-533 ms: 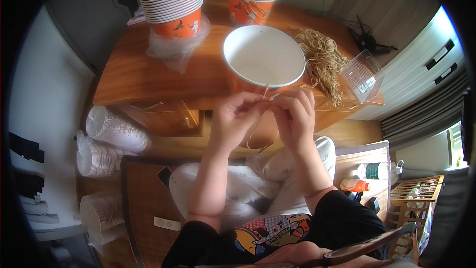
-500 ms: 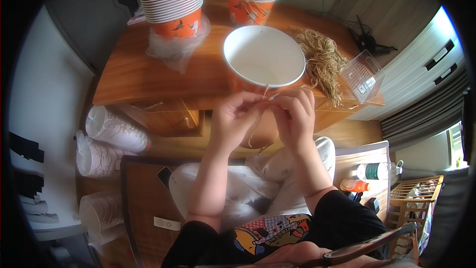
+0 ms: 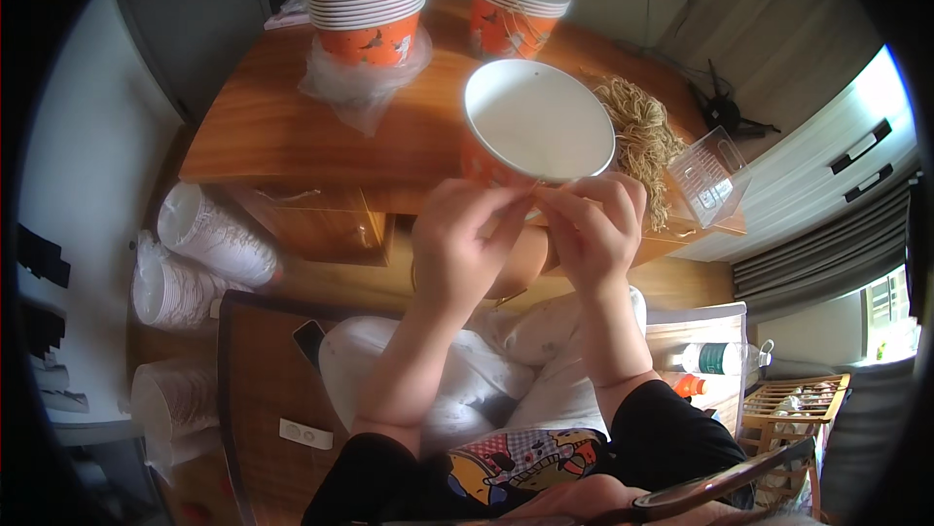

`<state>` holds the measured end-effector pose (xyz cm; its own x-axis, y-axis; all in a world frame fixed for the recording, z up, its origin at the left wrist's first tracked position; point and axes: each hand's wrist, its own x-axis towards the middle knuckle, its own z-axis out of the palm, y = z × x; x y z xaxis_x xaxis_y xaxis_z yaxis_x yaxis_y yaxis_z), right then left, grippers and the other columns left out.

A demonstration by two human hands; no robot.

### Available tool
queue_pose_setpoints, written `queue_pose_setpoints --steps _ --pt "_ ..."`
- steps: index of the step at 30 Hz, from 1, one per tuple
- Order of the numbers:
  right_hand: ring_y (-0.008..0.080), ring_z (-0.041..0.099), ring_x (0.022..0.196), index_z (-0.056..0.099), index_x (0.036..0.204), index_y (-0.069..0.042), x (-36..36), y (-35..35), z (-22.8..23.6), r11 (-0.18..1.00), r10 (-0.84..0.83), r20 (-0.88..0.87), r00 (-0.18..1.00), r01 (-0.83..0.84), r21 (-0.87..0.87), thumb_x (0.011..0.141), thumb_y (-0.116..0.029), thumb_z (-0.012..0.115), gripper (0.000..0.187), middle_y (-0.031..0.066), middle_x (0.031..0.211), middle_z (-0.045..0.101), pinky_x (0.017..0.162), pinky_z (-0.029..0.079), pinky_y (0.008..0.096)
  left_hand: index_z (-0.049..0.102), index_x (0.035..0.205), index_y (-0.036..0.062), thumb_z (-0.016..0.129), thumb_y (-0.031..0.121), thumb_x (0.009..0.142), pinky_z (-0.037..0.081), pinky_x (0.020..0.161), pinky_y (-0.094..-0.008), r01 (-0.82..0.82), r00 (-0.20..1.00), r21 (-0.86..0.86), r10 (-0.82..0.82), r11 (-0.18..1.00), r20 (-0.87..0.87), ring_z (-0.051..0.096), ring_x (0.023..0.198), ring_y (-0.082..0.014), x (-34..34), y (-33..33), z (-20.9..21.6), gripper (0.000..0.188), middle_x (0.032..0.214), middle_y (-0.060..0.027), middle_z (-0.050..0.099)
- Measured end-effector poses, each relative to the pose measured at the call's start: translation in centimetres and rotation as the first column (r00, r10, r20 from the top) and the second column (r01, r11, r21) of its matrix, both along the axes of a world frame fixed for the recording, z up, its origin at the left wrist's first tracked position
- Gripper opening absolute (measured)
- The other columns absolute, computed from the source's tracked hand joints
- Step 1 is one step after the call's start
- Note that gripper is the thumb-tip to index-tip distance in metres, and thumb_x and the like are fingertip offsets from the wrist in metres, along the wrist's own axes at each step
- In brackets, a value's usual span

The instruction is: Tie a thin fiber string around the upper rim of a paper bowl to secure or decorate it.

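Note:
A large paper bucket (image 3: 540,117), white inside and orange outside, stands near the front edge of the table with its mouth toward me. Just at its near rim, my left hand (image 3: 467,234) and my right hand (image 3: 598,224) meet fingertip to fingertip. Both are closed in a pinch on a thin tan string, which the fingers now almost wholly hide. Whether the fingertips touch the bucket wall, I cannot tell. To the right of the bucket lies a bundle of tan strings (image 3: 637,127).
On the wooden table (image 3: 253,142) stand a tall bucket stack (image 3: 365,39) in plastic wrap and a shorter stack (image 3: 511,25) with strings on it. A clear plastic basket (image 3: 710,176) sits at the right edge. Wrapped bucket stacks (image 3: 219,239) lie on the floor at left.
The view has shifted a little. The hands have come up against the bucket's near rim, fingertips together. The string that hung below them and a small white piece no longer show.

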<state>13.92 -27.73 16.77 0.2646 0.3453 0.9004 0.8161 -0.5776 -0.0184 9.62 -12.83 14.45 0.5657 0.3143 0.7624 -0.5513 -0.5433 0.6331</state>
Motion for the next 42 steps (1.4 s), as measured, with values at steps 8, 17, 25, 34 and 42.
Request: queue_pose_setpoints --steps 8,17,25,34,42 --pt "0.0196 0.053 0.088 0.073 0.095 -0.022 0.0 0.0 1.2 0.993 0.019 0.035 0.999 -0.015 -0.118 0.068 -0.017 0.076 0.027 -0.0037 0.091 0.059 0.078 0.041 0.0360 0.070 0.086 0.0090 0.074 0.003 0.068 0.049 0.063 -0.0351 -0.111 0.986 0.117 0.095 0.987 0.139 0.060 0.068 -0.0238 0.3 0.1 -0.1 0.019 0.074 -0.0030 0.066" --pt "0.0191 0.057 0.088 0.070 0.096 -0.018 0.1 0.5 2.3 0.985 0.083 -0.028 0.996 -0.086 -0.147 0.070 -0.015 0.078 0.028 -0.0051 0.094 0.065 0.079 0.042 0.0349 0.069 0.082 0.0054 0.073 0.000 0.070 0.047 0.064 -0.0335 0.013 0.997 0.023 -0.014 1.000 0.072 0.061 0.069 -0.0242 -0.2 0.6 0.5 0.014 0.073 -0.0051 0.065" --pt "0.0191 0.060 0.081 0.068 0.099 -0.012 0.2 -0.2 0.3 0.982 0.189 0.039 0.981 -0.189 -0.010 0.069 -0.009 0.081 0.033 -0.0022 0.088 0.069 0.073 0.044 0.0332 0.069 0.083 0.0052 0.073 0.000 0.075 0.046 0.064 -0.0316 0.049 0.998 -0.073 -0.047 0.996 0.029 0.060 0.071 -0.0215 0.0 0.5 -0.1 0.011 0.076 -0.0049 0.065" --pt "0.0190 0.062 0.086 0.066 0.104 -0.012 0.2 0.9 0.9 0.981 0.195 0.016 0.981 -0.195 -0.011 0.069 -0.010 0.082 0.039 -0.0030 0.095 0.071 0.076 0.044 0.0339 0.067 0.086 0.0046 0.073 0.000 0.075 0.047 0.064 -0.0322 0.026 0.998 -0.066 -0.022 0.997 0.063 0.062 0.072 -0.0226 0.1 0.5 -0.6 0.013 0.077 -0.0059 0.065" --pt "0.0189 0.060 0.089 0.065 0.103 -0.013 0.4 1.2 1.6 0.980 0.193 -0.025 0.981 -0.194 -0.043 0.068 -0.004 0.080 0.039 -0.0039 0.097 0.070 0.078 0.041 0.0332 0.066 0.085 0.0053 0.071 -0.002 0.070 0.049 0.067 -0.0348 -0.033 0.996 0.024 0.031 0.999 0.087 0.062 0.074 -0.0265 -0.2 0.6 0.2 0.016 0.078 -0.0072 0.066"
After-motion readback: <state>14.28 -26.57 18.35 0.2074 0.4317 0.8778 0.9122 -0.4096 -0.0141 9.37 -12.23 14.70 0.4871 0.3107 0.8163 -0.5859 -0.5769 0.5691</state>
